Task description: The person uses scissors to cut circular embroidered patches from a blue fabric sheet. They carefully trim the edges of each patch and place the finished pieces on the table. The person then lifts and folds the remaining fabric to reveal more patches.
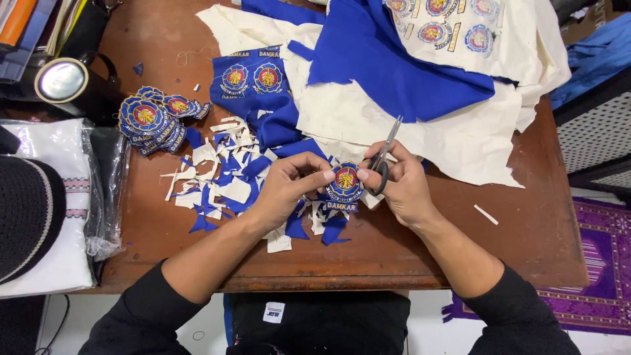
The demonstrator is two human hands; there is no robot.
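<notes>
My left hand [289,184] pinches a round blue embroidered patch [344,183] with a red and gold centre, just above the wooden table [526,230]. My right hand [402,186] also touches the patch's right edge and holds black-handled scissors [384,156], blades closed and pointing up and away. Blue and cream fabric offcuts [227,181] lie scattered under and to the left of my hands. A stack of finished round patches [150,118] sits at the table's left.
Blue and cream cloth sheets [407,85] with uncut patches cover the table's back and right. A shiny round tin [61,80] stands at far left. A plastic-wrapped white textile [59,197] and a dark cap [26,217] lie left of the table. Purple rug [605,263] at right.
</notes>
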